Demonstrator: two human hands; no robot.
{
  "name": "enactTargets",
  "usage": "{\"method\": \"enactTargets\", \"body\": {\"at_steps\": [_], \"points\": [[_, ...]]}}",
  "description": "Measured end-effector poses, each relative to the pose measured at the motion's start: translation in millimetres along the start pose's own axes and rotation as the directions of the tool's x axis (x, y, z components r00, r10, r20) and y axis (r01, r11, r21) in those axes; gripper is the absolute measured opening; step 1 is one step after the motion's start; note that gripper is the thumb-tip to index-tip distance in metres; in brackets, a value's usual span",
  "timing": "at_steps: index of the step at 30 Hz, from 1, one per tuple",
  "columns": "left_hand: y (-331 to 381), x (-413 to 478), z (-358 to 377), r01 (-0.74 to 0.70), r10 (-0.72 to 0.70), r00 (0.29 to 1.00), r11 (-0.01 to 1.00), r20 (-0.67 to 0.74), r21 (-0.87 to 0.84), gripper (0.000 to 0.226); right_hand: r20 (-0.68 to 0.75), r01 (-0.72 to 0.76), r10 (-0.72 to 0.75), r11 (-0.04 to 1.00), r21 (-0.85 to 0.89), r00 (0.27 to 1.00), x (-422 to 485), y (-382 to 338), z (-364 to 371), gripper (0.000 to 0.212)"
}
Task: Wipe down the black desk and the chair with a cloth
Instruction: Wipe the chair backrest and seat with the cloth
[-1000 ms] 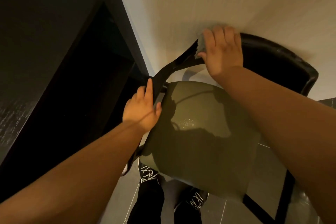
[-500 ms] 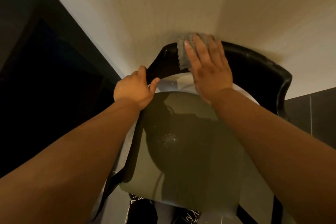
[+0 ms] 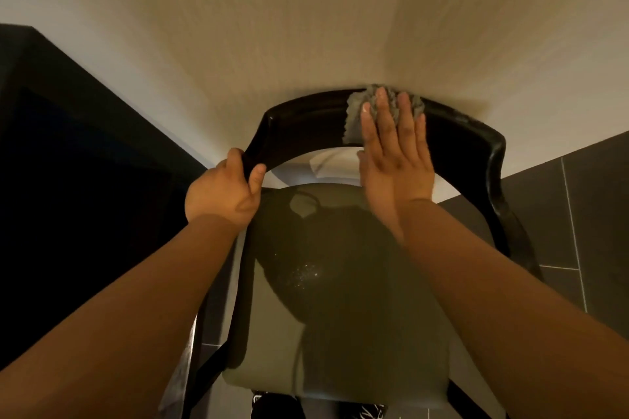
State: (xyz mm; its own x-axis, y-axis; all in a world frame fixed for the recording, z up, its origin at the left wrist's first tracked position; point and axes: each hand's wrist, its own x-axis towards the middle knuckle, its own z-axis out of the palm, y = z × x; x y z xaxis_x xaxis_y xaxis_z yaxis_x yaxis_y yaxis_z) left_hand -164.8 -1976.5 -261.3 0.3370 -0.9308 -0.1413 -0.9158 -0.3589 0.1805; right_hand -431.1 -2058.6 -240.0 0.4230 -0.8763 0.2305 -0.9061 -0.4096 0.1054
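Note:
The chair fills the middle of the head view, with a curved black backrest [image 3: 306, 126] and a dull olive seat [image 3: 340, 316]. A grey cloth [image 3: 355, 112] lies over the top middle of the backrest. My right hand [image 3: 394, 153] presses flat on the cloth, fingers stretched out and pointing at the wall. My left hand [image 3: 224, 192] is closed around the backrest's left end, thumb on the near side. The black desk [image 3: 68, 163] stands to the left of the chair, very dark.
A pale wall [image 3: 306, 27] rises right behind the backrest. Dark grey floor tiles [image 3: 578, 214] show to the right of the chair. My patterned shoes [image 3: 360, 413] peek out below the seat's front edge.
My right hand slid the cloth rightward along the top of the backrest. My left hand shifted from the side rail to grip the backrest's left end. The view swung up and left.

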Motion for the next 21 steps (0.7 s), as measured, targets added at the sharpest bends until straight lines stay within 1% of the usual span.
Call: {"method": "enactTargets", "body": {"at_steps": [1, 3, 5, 7, 8, 10, 12, 14, 16, 17, 18, 21], "points": [[-0.1, -0.3, -0.3, 0.000, 0.000, 1.000, 1.000, 0.001, 0.003, 0.058, -0.013, -0.027, 0.028, 0.998, 0.058, 1.000, 3.9, -12.0, -3.0, 0.083], [-0.7, -0.6, -0.8, 0.002, -0.002, 1.000, 1.000, -0.002, 0.008, 0.060, -0.021, 0.009, -0.007, 0.993, 0.114, 1.000, 17.1, -33.4, -8.6, 0.083], [-0.6, -1.2, -0.6, 0.001, -0.001, 1.000, 1.000, -0.011, 0.008, 0.062, -0.013, 0.096, -0.095, 0.993, 0.068, 0.995, 26.1, -42.0, -10.2, 0.086], [0.4, -1.3, -0.2, -0.002, 0.002, 1.000, 1.000, -0.020, 0.008, 0.066, 0.000, 0.161, -0.161, 0.987, 0.000, 0.987, 28.2, -31.1, -10.7, 0.085], [1.2, -1.2, -0.5, -0.003, 0.004, 1.000, 1.000, -0.022, 0.005, 0.068, 0.023, 0.170, -0.169, 0.985, -0.037, 0.985, 26.1, -19.7, -11.6, 0.086], [1.0, -1.1, -0.5, -0.001, 0.001, 1.000, 1.000, -0.025, -0.004, 0.068, 0.074, 0.116, -0.108, 0.985, -0.127, 0.991, 15.2, 9.0, -11.4, 0.095], [-0.7, -1.0, -0.2, 0.007, -0.007, 1.000, 1.000, -0.020, -0.007, 0.061, 0.085, 0.033, -0.018, 0.983, -0.183, 0.996, -0.5, 38.9, -9.6, 0.096], [-1.4, -1.1, -0.2, 0.011, -0.011, 1.000, 1.000, -0.008, -0.010, 0.056, 0.052, -0.058, 0.068, 0.983, -0.177, 0.996, -14.4, 54.1, -7.8, 0.094], [-1.3, -1.0, -0.5, 0.011, -0.011, 1.000, 1.000, -0.001, -0.003, 0.053, 0.004, -0.152, 0.154, 0.979, -0.138, 0.988, -15.0, 45.5, -6.5, 0.094], [-0.9, -1.2, -0.7, 0.010, -0.010, 1.000, 1.000, 0.002, 0.000, 0.053, -0.010, -0.174, 0.174, 0.979, -0.107, 0.985, -9.9, 36.2, -6.0, 0.094], [-0.6, -1.2, -0.5, 0.009, -0.009, 1.000, 1.000, 0.007, -0.001, 0.052, -0.010, -0.163, 0.163, 0.983, -0.079, 0.987, -3.2, 25.9, -5.4, 0.094], [0.0, -1.7, -1.1, 0.006, -0.006, 1.000, 1.000, 0.016, -0.025, 0.050, -0.007, -0.050, 0.050, 0.998, -0.025, 0.999, 13.5, 0.2, -2.1, 0.097]]}}
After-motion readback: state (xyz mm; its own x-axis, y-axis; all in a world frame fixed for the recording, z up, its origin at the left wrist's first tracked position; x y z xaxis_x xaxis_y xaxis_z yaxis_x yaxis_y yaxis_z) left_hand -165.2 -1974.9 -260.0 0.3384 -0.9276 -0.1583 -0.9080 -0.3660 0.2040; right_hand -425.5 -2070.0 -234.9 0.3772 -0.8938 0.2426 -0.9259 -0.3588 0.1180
